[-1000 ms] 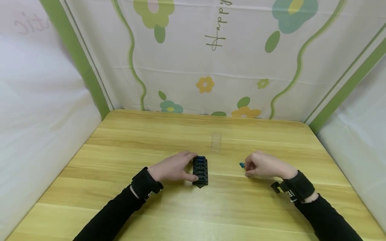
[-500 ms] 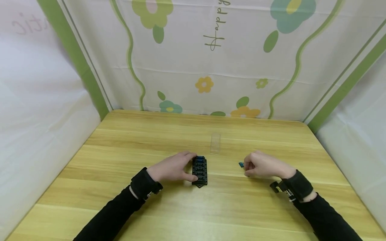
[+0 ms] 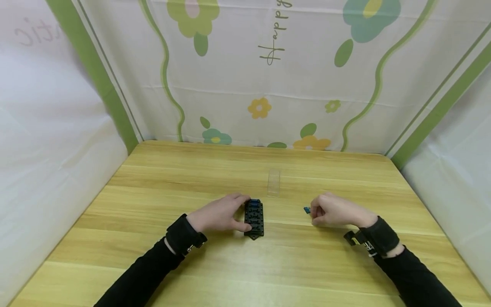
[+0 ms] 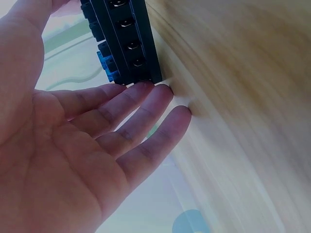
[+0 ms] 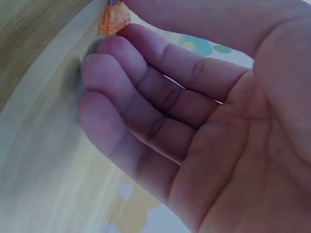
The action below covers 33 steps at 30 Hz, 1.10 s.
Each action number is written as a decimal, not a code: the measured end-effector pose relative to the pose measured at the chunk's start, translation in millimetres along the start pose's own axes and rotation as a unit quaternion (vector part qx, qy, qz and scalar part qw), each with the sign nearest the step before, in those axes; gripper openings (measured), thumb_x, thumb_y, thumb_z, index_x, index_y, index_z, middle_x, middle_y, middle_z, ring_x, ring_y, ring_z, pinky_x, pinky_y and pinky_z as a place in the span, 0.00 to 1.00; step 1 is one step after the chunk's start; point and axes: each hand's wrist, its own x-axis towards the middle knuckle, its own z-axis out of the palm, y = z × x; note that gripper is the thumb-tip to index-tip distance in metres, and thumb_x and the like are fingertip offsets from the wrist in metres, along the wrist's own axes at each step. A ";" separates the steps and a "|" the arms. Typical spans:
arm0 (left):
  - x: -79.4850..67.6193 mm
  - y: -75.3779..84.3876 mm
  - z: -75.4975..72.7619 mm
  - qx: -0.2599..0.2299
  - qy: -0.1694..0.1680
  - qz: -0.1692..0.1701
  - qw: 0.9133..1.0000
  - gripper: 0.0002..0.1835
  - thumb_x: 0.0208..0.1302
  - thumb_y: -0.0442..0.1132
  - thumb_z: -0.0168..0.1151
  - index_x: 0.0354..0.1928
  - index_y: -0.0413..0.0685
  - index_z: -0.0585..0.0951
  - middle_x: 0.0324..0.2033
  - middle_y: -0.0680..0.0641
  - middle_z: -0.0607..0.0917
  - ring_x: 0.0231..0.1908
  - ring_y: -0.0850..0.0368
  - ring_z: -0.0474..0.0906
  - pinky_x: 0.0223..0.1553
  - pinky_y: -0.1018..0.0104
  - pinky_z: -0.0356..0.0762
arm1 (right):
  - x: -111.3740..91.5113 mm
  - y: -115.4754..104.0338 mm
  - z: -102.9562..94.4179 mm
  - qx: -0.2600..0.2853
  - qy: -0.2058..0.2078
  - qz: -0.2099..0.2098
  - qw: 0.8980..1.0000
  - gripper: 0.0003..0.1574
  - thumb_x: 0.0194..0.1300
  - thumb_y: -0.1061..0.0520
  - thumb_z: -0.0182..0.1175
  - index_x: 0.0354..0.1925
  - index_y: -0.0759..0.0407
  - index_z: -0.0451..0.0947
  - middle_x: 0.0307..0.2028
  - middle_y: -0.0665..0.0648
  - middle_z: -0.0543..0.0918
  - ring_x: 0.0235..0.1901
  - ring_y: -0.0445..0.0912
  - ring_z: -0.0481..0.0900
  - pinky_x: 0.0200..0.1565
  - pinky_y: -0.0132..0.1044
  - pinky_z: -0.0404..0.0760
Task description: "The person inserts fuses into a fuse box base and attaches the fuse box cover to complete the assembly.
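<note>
A black fuse block (image 3: 255,219) lies lengthwise on the table, a blue fuse (image 3: 254,203) seated at its far end. My left hand (image 3: 220,213) grips it end to end, thumb at the near end and fingertips at the far end; the left wrist view shows metal contacts along its side. To the right, my right hand (image 3: 337,209) is low over the tabletop with curled fingers. In the right wrist view its thumb and forefinger pinch an orange blade fuse (image 5: 115,19). A small blue piece (image 3: 307,209) shows just left of those fingertips in the head view.
A clear plastic cover (image 3: 274,183) lies beyond the fuse block, slightly to its right. The wooden table (image 3: 245,273) is bounded by a white, flower-printed cloth (image 3: 230,76) at the back and white cloth at both sides.
Both hands keep their places, the left on the fuse block and the right by the small fuses. Only the head view shifts very slightly.
</note>
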 end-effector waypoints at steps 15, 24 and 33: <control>0.4 -0.8 1.2 0.000 0.003 0.001 1.000 0.49 0.56 0.68 0.59 0.72 0.45 0.59 0.67 0.45 0.64 0.65 0.51 0.60 0.62 0.60 0.60 | -0.7 -2.3 -0.5 -0.009 0.003 -0.009 1.000 0.09 0.60 0.62 0.64 0.27 0.50 0.75 0.22 0.44 0.73 0.21 0.36 0.66 0.24 0.30 0.70; -0.6 0.9 1.3 -0.002 0.000 0.000 1.000 0.49 0.57 0.67 0.59 0.72 0.46 0.58 0.66 0.45 0.64 0.65 0.51 0.60 0.62 0.60 0.60 | -0.8 -3.9 0.5 -0.016 0.001 -0.005 1.000 0.09 0.60 0.62 0.64 0.27 0.51 0.75 0.23 0.45 0.73 0.22 0.36 0.66 0.25 0.30 0.70; -1.0 1.8 0.9 0.000 0.000 -0.005 1.000 0.49 0.57 0.67 0.59 0.72 0.46 0.58 0.67 0.45 0.64 0.65 0.51 0.60 0.62 0.60 0.60 | -1.5 -7.1 -0.9 -0.006 -0.002 -0.006 1.000 0.09 0.59 0.63 0.64 0.27 0.52 0.75 0.22 0.45 0.73 0.22 0.36 0.66 0.25 0.30 0.69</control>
